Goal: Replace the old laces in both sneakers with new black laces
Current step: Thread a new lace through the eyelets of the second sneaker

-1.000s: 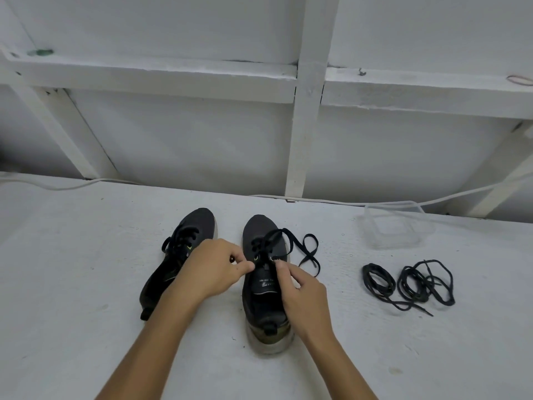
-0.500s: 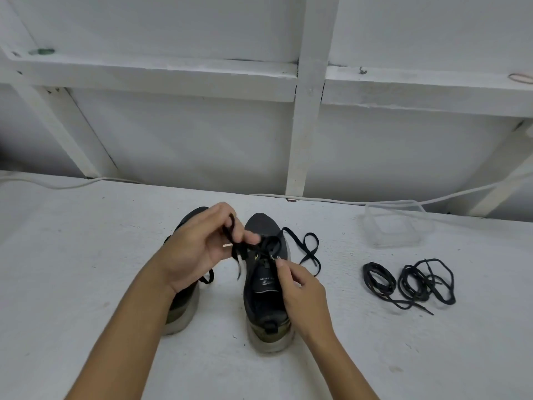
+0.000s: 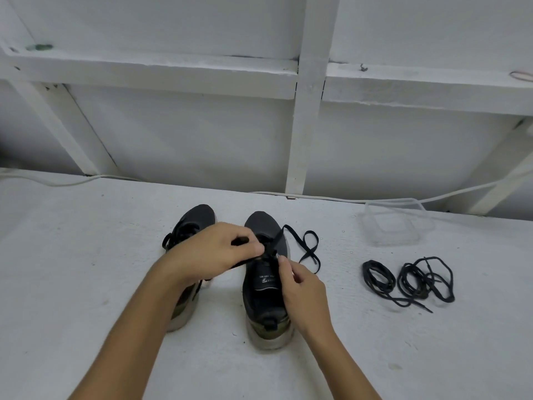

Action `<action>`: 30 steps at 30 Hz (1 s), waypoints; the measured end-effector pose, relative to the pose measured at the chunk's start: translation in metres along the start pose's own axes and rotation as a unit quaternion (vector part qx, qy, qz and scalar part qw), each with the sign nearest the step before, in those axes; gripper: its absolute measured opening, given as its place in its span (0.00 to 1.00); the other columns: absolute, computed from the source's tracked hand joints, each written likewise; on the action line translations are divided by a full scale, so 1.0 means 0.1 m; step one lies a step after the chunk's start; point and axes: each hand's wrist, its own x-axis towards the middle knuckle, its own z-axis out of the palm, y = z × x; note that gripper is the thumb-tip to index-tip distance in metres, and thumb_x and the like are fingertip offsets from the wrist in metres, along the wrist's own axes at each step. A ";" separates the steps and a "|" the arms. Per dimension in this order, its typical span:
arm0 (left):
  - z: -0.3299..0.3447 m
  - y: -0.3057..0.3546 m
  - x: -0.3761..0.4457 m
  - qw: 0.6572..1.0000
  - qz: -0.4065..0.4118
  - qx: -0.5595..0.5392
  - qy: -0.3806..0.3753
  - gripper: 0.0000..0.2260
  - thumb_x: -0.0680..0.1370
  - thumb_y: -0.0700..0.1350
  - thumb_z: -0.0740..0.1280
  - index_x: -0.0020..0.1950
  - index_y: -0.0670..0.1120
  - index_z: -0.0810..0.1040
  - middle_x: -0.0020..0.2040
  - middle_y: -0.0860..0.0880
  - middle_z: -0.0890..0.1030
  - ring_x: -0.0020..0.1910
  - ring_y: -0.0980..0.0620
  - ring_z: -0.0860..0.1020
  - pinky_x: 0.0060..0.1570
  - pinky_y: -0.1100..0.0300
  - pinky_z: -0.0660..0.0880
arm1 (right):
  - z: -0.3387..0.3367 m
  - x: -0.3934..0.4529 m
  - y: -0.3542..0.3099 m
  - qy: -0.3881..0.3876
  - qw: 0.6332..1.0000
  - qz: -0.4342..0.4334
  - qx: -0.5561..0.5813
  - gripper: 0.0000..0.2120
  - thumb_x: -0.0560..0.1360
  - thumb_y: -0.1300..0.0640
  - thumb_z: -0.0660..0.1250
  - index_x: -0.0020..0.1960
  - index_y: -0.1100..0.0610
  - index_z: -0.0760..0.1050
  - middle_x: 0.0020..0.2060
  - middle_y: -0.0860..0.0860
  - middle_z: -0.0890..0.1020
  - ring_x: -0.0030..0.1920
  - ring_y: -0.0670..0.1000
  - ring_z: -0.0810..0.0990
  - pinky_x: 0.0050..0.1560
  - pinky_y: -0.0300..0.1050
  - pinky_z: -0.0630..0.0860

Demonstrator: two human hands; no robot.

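Note:
Two dark sneakers stand side by side on the white surface, toes away from me. The right sneaker [image 3: 264, 295] is between my hands; the left sneaker [image 3: 190, 226] is partly hidden behind my left forearm. My left hand [image 3: 213, 251] is shut on a black lace at the right sneaker's eyelets. My right hand [image 3: 302, 287] pinches the same lace just below, over the tongue. The lace's loose end [image 3: 308, 249] trails to the right of the shoe. Two bundles of black laces [image 3: 409, 280] lie further right.
A clear plastic container [image 3: 395, 226] sits at the back right near the wall. A white cable [image 3: 317, 196] runs along the back edge of the surface. White beams and a wall rise behind.
My left hand, which had lifted a lace end up and left, has come back down to the right sneaker's eyelets. My right hand stays on the tongue area.

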 end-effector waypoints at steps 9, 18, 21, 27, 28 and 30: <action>0.00 -0.19 0.03 0.952 0.061 -0.299 -0.025 0.11 0.70 0.56 0.73 0.36 0.49 0.81 0.31 0.46 0.57 0.26 0.55 0.59 0.31 0.62 0.63 | -0.01 0.01 0.00 -0.007 0.999 0.007 -0.039 0.23 0.83 0.43 0.58 0.29 0.44 0.68 0.26 0.41 0.71 0.30 0.42 0.69 0.36 0.40 0.65; -0.03 0.05 0.30 0.977 0.065 -0.183 0.086 0.08 0.79 0.51 0.69 0.42 0.50 0.82 0.32 0.49 0.71 0.33 0.54 0.70 0.39 0.64 0.69 | -0.09 0.36 -0.32 -0.106 0.983 -0.137 -0.064 0.15 0.81 0.47 0.65 0.48 0.57 0.81 0.47 0.51 0.85 0.51 0.50 0.81 0.57 0.54 0.78; 0.06 -0.11 0.51 0.965 0.016 -0.009 0.260 0.08 0.79 0.53 0.68 0.56 0.54 0.80 0.53 0.55 0.80 0.53 0.56 0.77 0.51 0.65 0.70 | -0.15 0.46 -0.39 -0.051 0.997 -0.024 0.053 0.13 0.83 0.50 0.61 0.48 0.53 0.82 0.44 0.50 0.86 0.48 0.54 0.84 0.53 0.55 0.81; 0.31 -0.43 0.61 0.964 0.014 0.137 0.228 0.02 0.76 0.51 0.70 0.47 0.55 0.83 0.45 0.57 0.82 0.45 0.55 0.79 0.51 0.51 0.78 | -0.34 0.59 -0.32 0.016 0.953 0.123 0.275 0.13 0.85 0.51 0.58 0.56 0.56 0.79 0.41 0.49 0.86 0.46 0.48 0.86 0.52 0.48 0.82; 0.36 -0.42 0.61 0.973 0.001 0.152 0.174 0.04 0.76 0.52 0.71 0.47 0.55 0.83 0.42 0.58 0.81 0.44 0.57 0.78 0.50 0.52 0.78 | -0.35 0.59 -0.32 0.017 0.945 0.130 0.299 0.12 0.85 0.52 0.59 0.57 0.56 0.79 0.41 0.49 0.86 0.45 0.48 0.86 0.51 0.47 0.82; 0.45 -0.39 0.62 0.972 -0.014 0.197 0.129 0.08 0.77 0.55 0.70 0.53 0.55 0.84 0.42 0.58 0.78 0.46 0.57 0.77 0.51 0.54 0.77 | -0.37 0.60 -0.32 0.023 0.935 0.133 0.328 0.11 0.85 0.53 0.59 0.58 0.54 0.80 0.42 0.49 0.85 0.46 0.48 0.87 0.52 0.47 0.82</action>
